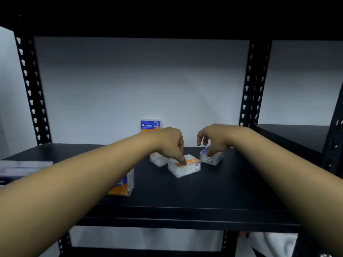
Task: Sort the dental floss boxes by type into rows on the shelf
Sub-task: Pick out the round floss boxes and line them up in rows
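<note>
On the black shelf (213, 191), the left hand (169, 143) pinches the top of the middle floss box (185, 166). The right hand (216, 139) hovers loose-fingered, its grip released, touching the right floss box (211, 158).

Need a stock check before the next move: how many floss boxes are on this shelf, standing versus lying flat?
Standing upright: 2, the back box and the front box.
Lying flat: 3, at.
Total: 5.
</note>
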Demonstrator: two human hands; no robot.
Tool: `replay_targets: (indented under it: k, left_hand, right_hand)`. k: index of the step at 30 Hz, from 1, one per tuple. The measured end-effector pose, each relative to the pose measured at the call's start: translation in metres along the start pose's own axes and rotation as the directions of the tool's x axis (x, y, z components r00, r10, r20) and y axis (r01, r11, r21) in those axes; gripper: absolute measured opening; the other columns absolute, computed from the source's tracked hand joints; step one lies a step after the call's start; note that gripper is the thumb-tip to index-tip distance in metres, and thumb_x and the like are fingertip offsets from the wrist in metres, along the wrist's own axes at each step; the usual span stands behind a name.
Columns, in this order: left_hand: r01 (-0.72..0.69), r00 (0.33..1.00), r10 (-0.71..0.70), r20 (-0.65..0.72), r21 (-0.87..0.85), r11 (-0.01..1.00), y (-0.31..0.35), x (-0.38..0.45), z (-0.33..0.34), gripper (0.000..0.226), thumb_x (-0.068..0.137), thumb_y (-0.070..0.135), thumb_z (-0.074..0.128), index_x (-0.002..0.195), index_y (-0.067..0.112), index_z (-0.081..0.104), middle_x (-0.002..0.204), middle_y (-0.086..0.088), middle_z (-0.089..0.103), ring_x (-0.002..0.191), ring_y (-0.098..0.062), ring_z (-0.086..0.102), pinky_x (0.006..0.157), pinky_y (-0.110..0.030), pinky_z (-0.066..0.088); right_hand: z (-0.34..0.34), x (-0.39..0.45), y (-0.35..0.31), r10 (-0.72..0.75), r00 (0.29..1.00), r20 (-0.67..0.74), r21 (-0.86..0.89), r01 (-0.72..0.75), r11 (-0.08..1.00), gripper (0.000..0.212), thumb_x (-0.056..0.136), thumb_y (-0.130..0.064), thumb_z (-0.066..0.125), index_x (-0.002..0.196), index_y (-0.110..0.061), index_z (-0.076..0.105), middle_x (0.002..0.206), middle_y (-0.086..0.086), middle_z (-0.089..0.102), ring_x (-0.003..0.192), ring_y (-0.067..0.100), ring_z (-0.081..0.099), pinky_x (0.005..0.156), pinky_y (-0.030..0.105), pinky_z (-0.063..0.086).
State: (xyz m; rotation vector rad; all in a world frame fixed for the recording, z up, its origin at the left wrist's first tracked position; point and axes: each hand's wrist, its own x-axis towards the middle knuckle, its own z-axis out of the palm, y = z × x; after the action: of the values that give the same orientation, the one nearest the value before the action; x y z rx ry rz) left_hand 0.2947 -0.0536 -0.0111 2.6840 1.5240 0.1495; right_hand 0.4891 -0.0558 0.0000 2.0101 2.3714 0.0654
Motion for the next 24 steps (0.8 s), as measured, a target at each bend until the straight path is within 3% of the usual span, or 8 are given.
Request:
replay_targets:
  k: [4,9,16,19,24]
  left_hand:
    - [-0.004,1.0,0.004,-0.021,0.007,1.0,0.01,0.011,0.019,0.06,0.067,0.057,0.084,0.114,0.02,0.074,0.112,0.004,0.071,0.1,-0.017,0.067,0.091,-0.037,0.058]
    - [-0.031,0.998,0.035,-0.048,0.082,0.996,0.018,0.015,0.027,0.067,0.064,0.058,0.087,0.116,0.018,0.072,0.113,0.001,0.068,0.101,-0.019,0.066,0.088,-0.039,0.058]
    - [-0.011,0.995,0.009,0.101,0.024,1.0,0.008,0.026,0.012,0.044,0.078,0.049,0.079,0.112,0.022,0.076,0.108,0.007,0.072,0.103,-0.017,0.066,0.092,-0.035,0.056]
    - [0.01,0.985,0.004,0.175,-0.08,0.997,-0.002,0.032,0.003,0.032,0.086,0.041,0.074,0.114,0.025,0.073,0.104,0.01,0.069,0.106,-0.017,0.065,0.097,-0.034,0.055]
    - [0.061,0.96,0.01,0.278,-0.245,0.968,-0.007,0.037,-0.001,0.028,0.097,0.026,0.061,0.123,0.018,0.066,0.108,0.003,0.068,0.101,-0.018,0.064,0.097,-0.037,0.052]
  right_hand:
    - [0.018,0.003,0.021,-0.009,1.0,-0.008,-0.028,0.009,1.0,0.055,0.088,-0.012,0.064,0.137,-0.035,0.055,0.139,-0.008,0.055,0.108,0.015,0.054,0.082,0.027,0.044]
    - [0.026,0.012,0.032,0.011,0.999,0.038,-0.099,-0.007,0.995,0.066,0.088,-0.005,0.055,0.141,-0.043,0.051,0.144,0.0,0.051,0.116,0.023,0.057,0.087,0.034,0.051]
    - [0.025,0.024,0.037,0.002,0.995,0.097,-0.071,0.005,0.997,0.07,0.08,-0.009,0.075,0.138,-0.045,0.057,0.139,-0.008,0.055,0.109,0.016,0.054,0.091,0.033,0.051]
    - [0.024,0.026,0.038,-0.003,0.995,0.104,-0.06,0.01,0.998,0.075,0.075,-0.008,0.083,0.137,-0.045,0.06,0.138,-0.008,0.056,0.115,0.018,0.056,0.095,0.035,0.051]
    - [0.025,0.028,0.041,-0.016,0.994,0.105,-0.05,0.021,0.999,0.078,0.077,-0.006,0.082,0.141,-0.042,0.058,0.144,-0.006,0.052,0.123,0.021,0.053,0.088,0.03,0.045]
